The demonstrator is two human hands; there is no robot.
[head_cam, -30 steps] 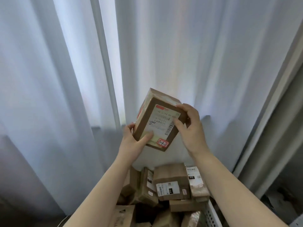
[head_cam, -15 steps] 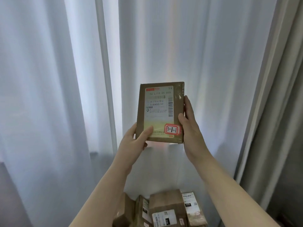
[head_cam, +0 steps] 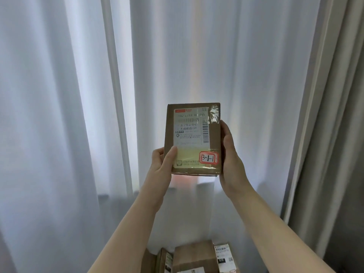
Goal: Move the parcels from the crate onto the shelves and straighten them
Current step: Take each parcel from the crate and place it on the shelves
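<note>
The left hand (head_cam: 161,164) pinches the cardboard parcel (head_cam: 214,134) at its lower-left corner, thumb on the label (head_cam: 189,131); the right hand (head_cam: 231,164) grips its right edge. It hangs upright above the other parcels (head_cam: 193,257). Best read the 3-1-1 sticker (head_cam: 209,158) with both edges clasped; shelves are unseen

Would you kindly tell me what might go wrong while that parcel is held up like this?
The left hand and right hand grip the parcel only by its edges; it might slip onto the parcels below. No shelf is in view, so placement may be misjudged.
</note>
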